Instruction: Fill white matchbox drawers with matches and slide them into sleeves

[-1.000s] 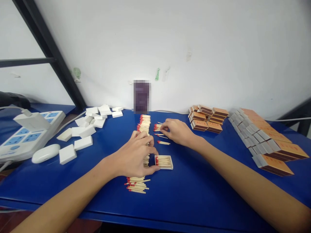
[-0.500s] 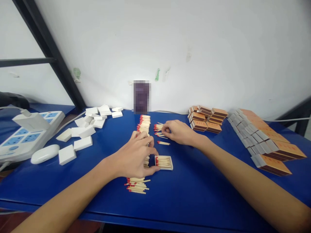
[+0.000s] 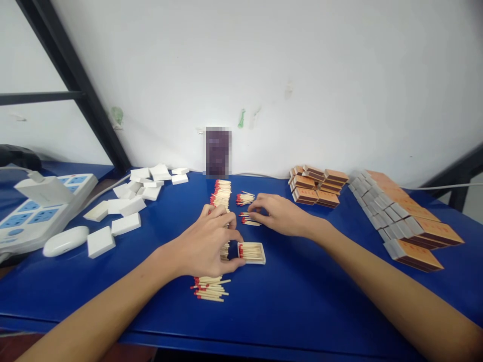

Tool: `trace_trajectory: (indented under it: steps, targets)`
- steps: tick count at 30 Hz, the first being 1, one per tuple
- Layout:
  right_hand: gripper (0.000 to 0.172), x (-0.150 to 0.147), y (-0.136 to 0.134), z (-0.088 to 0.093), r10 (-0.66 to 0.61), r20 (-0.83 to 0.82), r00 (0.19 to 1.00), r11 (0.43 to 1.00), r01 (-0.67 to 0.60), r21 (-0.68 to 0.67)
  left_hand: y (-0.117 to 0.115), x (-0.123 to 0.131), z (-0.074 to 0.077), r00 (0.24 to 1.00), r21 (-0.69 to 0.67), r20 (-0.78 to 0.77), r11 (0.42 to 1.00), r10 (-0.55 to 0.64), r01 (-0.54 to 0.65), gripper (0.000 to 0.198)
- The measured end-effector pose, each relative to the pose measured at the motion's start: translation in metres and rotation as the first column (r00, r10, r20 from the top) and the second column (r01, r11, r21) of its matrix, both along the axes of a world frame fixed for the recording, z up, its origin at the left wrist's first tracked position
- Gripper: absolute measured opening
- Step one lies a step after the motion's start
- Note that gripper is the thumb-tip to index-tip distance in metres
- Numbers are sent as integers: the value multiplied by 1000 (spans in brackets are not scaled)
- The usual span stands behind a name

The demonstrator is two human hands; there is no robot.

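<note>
My left hand (image 3: 209, 239) grips the left end of a small white matchbox tray (image 3: 263, 257) between thumb and forefinger. Red-tipped matches (image 3: 251, 251) lie side by side in the tray. Beneath and beyond that hand runs a long row of matches (image 3: 222, 192), partly hidden by the fingers, and its near end (image 3: 211, 291) spreads out below the wrist. My right hand (image 3: 277, 213) is at the upper right of the tray, its fingertips pinched on a few loose matches (image 3: 249, 220). Just past them is another little bunch of matches (image 3: 245, 198).
Several white empty-looking trays (image 3: 128, 206) lie at the left, near a white power strip (image 3: 41, 213) and a rounded white object (image 3: 66, 241). Orange matchboxes (image 3: 319, 186) are stacked at the back right, with a larger stack (image 3: 407, 216) farther right. A wall closes off the back.
My right hand has come a little nearer, drawing a few matches away from the far bunch toward the nearer ones. My left hand keeps its grip on the tray.
</note>
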State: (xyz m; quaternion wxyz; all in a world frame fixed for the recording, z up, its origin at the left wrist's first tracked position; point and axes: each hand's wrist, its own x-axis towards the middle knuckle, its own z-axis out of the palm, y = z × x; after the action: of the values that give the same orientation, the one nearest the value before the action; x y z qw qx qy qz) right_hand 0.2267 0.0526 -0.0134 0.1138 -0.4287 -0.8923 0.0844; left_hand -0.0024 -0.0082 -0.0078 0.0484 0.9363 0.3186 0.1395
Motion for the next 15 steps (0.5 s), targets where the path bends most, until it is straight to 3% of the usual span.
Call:
trace_trajectory:
  steps: [4, 10, 15]
  targets:
    - [33, 2, -13, -5, 32, -26, 999, 999, -32, -10, 0, 1, 1, 1000, 2, -10, 1000, 9, -9, 32]
    - [24, 1, -24, -8, -19, 9, 1000, 999, 18, 34, -1, 0, 2, 1000, 3, -19, 1000, 11, -11, 32]
    - [24, 2, -26, -8, 28, 4, 1000, 998, -28, 57, 0, 0, 2, 1000, 8, -21, 1000, 5, -5, 31]
